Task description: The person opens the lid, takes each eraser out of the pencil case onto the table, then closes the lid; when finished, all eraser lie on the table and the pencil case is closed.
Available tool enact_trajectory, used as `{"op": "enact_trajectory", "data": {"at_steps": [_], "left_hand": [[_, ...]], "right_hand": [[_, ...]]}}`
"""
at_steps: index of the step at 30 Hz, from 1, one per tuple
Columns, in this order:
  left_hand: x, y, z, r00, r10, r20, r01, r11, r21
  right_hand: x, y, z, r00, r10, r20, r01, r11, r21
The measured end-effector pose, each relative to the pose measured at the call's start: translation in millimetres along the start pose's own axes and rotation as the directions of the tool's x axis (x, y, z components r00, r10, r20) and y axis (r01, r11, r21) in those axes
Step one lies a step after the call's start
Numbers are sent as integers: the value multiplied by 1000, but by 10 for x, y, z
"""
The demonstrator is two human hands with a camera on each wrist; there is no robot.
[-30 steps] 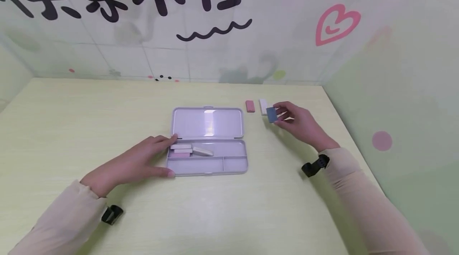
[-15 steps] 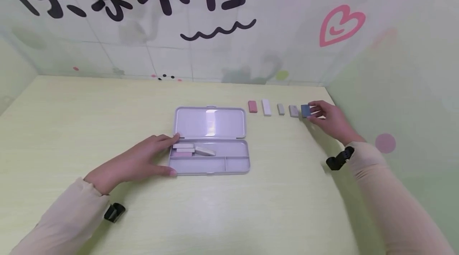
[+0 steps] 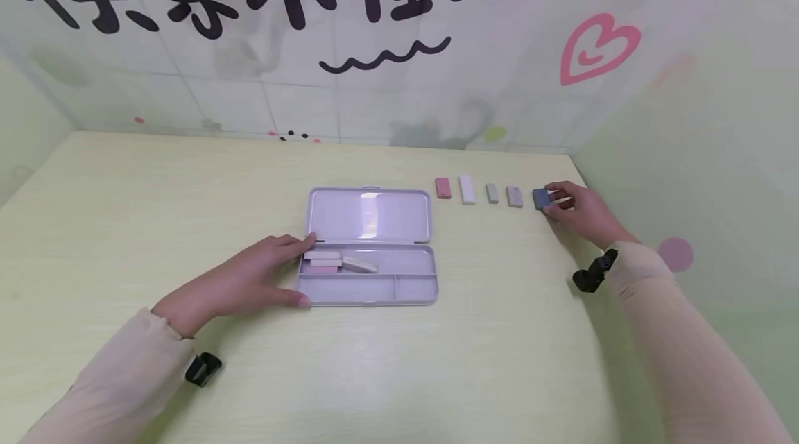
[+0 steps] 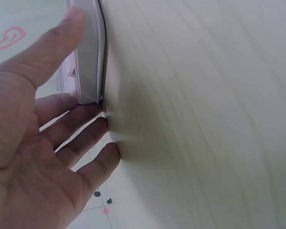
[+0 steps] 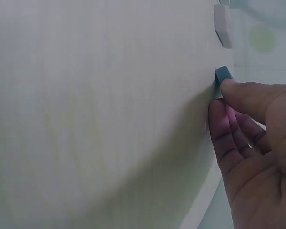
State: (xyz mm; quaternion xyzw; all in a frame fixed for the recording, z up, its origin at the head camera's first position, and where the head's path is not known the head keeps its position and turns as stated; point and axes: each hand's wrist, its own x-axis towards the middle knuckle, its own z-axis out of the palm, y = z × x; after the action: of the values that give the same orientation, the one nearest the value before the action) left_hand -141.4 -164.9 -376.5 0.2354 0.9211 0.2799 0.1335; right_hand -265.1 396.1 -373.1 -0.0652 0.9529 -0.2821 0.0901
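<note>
Thumb and fingertips of my right hand (image 3: 583, 211) pinch a small dark blue eraser (image 3: 540, 199) near the table's right edge. In the right wrist view, the thumb lies against the blue eraser (image 5: 223, 74), close over the table. My left hand (image 3: 243, 281) touches the left end of an open lilac pencil case (image 3: 349, 289), thumb at the front corner and forefinger near the hinge. The left wrist view has the thumb along the case's side (image 4: 89, 57), the other fingers spread by its end. Inside the case, several white and pink erasers (image 3: 323, 263) lie in the back compartment.
Left of the blue eraser, a row runs along the back of the table: a pink eraser (image 3: 442, 188), a white one (image 3: 467, 190), a small grey one (image 3: 492, 193) and a pale greyish one (image 3: 514, 196). A printed wall (image 3: 374, 104) stands behind.
My right hand has carried the blue eraser rightward to the end of the row, uncovering the grey and pale erasers. Over the last half second it barely moves. My left hand stays at the case.
</note>
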Motion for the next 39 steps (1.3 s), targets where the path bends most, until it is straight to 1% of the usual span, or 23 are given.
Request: {"op": "enact_trajectory", "data": {"at_steps": [3,6,16,23,31,39], "left_hand": [[10,21,-9,1000,-8,3,8,1000,4],[17,38,-19,1000,-12,3,12,1000,6],[29,53,-32,1000,-9,5,9,1000,-3],[31,66,-41,1000,-1,0,1,1000,-4],[27,54,-31,1000,-11,0,11,1000,-2],[14,40,-14,1000,-19,8,19,1000,-11]], "right_hand": [[17,4,-16,1000,27,13,-27,1000,-11],[39,3,-31,999,37,20,-36,999,-17],[49,-10,-88,999,30,28,-29,999,-37],[32,-8,-90,999,30,25,-29,999,-33],[16,-35,-73,999,35,39,-34,999,-31],[-14,-26,-61,998,45,50,-39,994,-98]]}}
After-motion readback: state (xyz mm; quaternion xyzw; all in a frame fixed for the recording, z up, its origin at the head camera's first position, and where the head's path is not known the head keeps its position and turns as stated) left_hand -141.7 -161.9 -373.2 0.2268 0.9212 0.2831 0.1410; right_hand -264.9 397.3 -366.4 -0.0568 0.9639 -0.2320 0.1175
